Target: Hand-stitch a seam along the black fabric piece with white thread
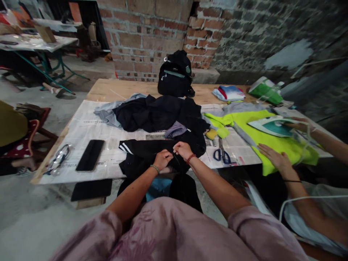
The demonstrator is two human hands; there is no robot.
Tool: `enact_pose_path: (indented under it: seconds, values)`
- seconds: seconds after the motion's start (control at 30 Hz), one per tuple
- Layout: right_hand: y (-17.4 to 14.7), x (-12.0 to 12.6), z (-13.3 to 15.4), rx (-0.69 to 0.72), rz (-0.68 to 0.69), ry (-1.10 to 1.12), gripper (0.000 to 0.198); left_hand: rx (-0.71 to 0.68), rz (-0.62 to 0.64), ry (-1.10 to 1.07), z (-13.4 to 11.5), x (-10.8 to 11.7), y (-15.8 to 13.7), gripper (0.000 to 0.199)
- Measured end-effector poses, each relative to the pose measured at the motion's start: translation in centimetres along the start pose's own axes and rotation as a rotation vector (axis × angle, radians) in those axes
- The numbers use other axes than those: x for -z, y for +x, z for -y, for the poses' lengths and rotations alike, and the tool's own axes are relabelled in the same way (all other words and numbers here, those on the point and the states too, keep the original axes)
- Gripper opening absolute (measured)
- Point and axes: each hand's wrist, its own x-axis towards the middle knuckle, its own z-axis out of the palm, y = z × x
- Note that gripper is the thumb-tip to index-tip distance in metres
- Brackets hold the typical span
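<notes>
1. Two hands, the left hand (pixel 162 160) and right hand (pixel 183 150), nearly meet over the black garment (pixel 146 148), fingers pinched; anything fine between them is too small to tell.
2. Its sleeve-like length lies along the table's (pixel 74 125) near edge, running left to right.
3. White stripes (pixel 125 148) mark its left end, nearer the left hand.

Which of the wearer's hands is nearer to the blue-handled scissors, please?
Right: the right hand is left of the scissors, at the black garment; the left hand is also left of them, but farther away.
</notes>
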Motion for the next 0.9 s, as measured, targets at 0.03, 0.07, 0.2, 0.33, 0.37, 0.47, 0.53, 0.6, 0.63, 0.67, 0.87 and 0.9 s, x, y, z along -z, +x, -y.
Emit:
enact_pose_path:
  seconds: [0.03,0.07,0.2,0.33,0.37,0.47,0.53,0.6,0.63,0.67,0.87,0.9]
  values:
    - [-0.1,0.0,0.1,-0.013,-0.006,0.027,0.005,-0.005,0.002,0.003,-0.1,0.1,0.0,0.007]
    - [-0.2,0.0,0.2,-0.021,-0.009,0.054,0.005,-0.012,0.003,0.004,-0.2,0.2,-0.1,0.007]
    - [-1.1,0.6,-0.3,-0.07,0.07,0.134,0.009,-0.02,0.002,0.005,-0.2,0.2,-0.1,0.007]
    - [-1.7,1.5,-0.8,-0.079,0.163,0.111,0.011,-0.017,0.006,0.01,-0.1,0.1,0.0,0.007]
    - [-1.7,1.5,-0.9,-0.06,0.169,0.101,0.007,-0.017,0.007,0.016,-0.1,0.1,0.0,0.007]
    - [-1.5,1.3,-0.8,0.0,0.124,0.059,0.001,-0.032,0.025,0.039,0.0,0.0,-0.1,0.007]
    - [-1.4,1.0,-0.7,0.082,0.1,-0.019,0.006,-0.056,0.056,0.054,0.1,0.0,-0.1,0.007]
    - [-1.2,0.7,-0.5,0.204,0.094,-0.117,0.01,-0.061,0.068,0.054,0.3,-0.1,-0.1,0.009]
    - [-1.1,0.6,-0.4,0.252,0.1,-0.153,0.011,-0.051,0.056,0.046,0.3,-0.1,-0.1,0.009]
    - [-1.1,0.5,-0.4,0.273,0.112,-0.172,0.012,-0.035,0.034,0.033,0.4,-0.1,-0.1,0.008]
    - [-0.6,0.6,-0.5,0.055,0.195,-0.091,0.011,0.032,-0.067,-0.022,0.4,-0.3,0.2,0.007]
    - [-0.6,0.6,-0.5,0.041,0.2,-0.076,0.011,0.032,-0.068,-0.016,0.4,-0.3,0.1,0.008]
